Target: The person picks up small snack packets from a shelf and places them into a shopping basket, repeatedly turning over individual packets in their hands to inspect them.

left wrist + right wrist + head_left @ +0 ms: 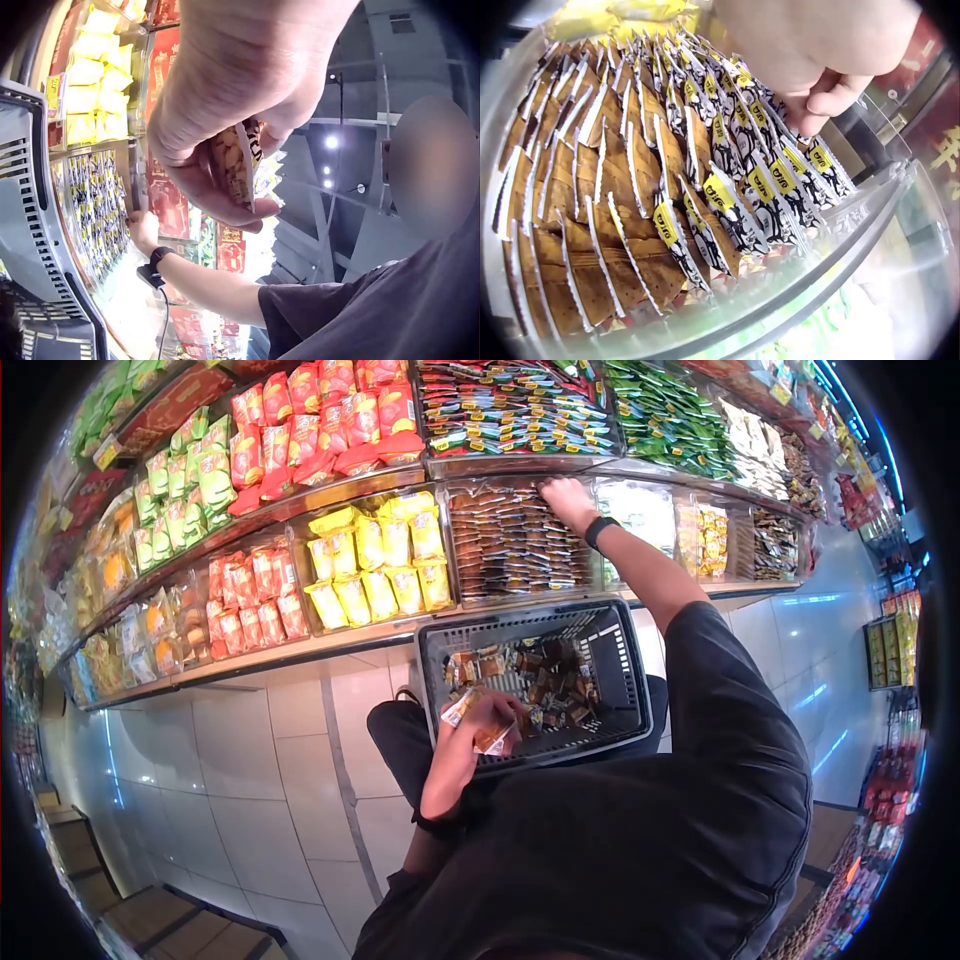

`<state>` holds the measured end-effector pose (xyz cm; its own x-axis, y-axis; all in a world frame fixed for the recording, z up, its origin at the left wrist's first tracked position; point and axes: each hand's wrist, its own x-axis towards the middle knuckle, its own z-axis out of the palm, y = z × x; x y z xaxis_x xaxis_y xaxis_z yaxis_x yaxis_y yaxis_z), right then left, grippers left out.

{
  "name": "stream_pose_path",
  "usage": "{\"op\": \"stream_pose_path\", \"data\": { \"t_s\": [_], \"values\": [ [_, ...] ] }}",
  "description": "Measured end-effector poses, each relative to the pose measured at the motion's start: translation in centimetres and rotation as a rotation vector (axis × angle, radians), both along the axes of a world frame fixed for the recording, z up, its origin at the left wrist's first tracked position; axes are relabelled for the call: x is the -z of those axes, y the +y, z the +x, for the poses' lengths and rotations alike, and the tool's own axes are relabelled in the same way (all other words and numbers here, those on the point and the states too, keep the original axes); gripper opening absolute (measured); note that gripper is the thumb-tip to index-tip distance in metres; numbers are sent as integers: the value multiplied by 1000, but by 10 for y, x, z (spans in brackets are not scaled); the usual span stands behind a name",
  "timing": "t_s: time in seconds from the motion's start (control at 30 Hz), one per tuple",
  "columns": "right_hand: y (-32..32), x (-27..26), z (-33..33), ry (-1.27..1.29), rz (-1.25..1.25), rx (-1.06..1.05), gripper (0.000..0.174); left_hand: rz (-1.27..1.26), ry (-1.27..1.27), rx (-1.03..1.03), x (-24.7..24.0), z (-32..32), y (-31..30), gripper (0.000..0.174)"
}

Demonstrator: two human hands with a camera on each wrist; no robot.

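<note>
Rows of small snack packets (515, 540) stand on edge in a clear bin. My right hand (570, 503) is at the bin's back right corner; in the right wrist view the right hand (817, 60) pinches the top of a black-and-white packet (829, 169) at the row's end. My left hand (468, 735) is above the near left part of a dark basket (640, 705), holding several packets. In the left wrist view the left hand (232, 97) curls round a clear-and-brown packet (234, 161). Loose packets (555, 695) lie in the basket.
Yellow packs (370, 545) fill the bin to the left, and white-green packs (635, 515) the bin to the right. Red packs (305, 420) and green packs (665, 420) stand on the upper shelf. Tiled floor (240, 750) lies at the left.
</note>
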<state>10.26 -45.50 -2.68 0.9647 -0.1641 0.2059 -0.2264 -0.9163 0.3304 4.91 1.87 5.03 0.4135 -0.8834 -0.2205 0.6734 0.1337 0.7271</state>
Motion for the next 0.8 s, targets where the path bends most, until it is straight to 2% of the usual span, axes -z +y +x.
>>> {"op": "stream_pose_path", "data": {
  "t_s": [0.13, 0.17, 0.23, 0.3, 0.37, 0.4, 0.43, 0.47, 0.5, 0.53, 0.6, 0.67, 0.8],
  "values": [
    [-7, 8, 3, 21, -3, 12, 13, -58, 78, 14, 11, 2, -1, 51],
    [-7, 9, 3, -13, 7, 17, 12, -59, 76, 12, 11, 2, 0, 51],
    [8, -2, -1, -50, 20, 18, 11, 82, -61, 47, 5, 4, 2, 59],
    [47, -27, -23, -273, 149, 43, 8, 130, -123, 18, -4, 1, 1, 62],
    [88, -35, -47, -529, 463, -52, 14, 193, -207, -15, -8, 0, 1, 67],
    [125, -58, -65, -511, 759, -71, 15, 202, -206, -21, -10, 0, -1, 67],
    [158, -78, -85, -389, 1014, -109, 16, 194, -232, -14, -14, 0, -2, 66],
    [184, -81, -106, -221, 1261, -32, 20, 194, -252, -1, -16, -2, -2, 65],
    [223, -104, -127, -143, 1685, -24, 22, 215, -221, 29, -5, -2, -3, 64],
    [250, -117, -147, -28, 1935, 99, 26, 222, -233, 39, -6, -4, -6, 65],
    [284, -105, -172, -73, 1901, -62, 29, 226, -311, 67, -5, -10, -10, 65],
    [298, -107, -185, -133, 1759, -9, 26, 204, -259, 141, -19, -16, -13, 56],
    [299, -90, -200, -297, 1822, -81, 17, 203, -140, 176, -24, -27, -16, 61]
  ]
}}
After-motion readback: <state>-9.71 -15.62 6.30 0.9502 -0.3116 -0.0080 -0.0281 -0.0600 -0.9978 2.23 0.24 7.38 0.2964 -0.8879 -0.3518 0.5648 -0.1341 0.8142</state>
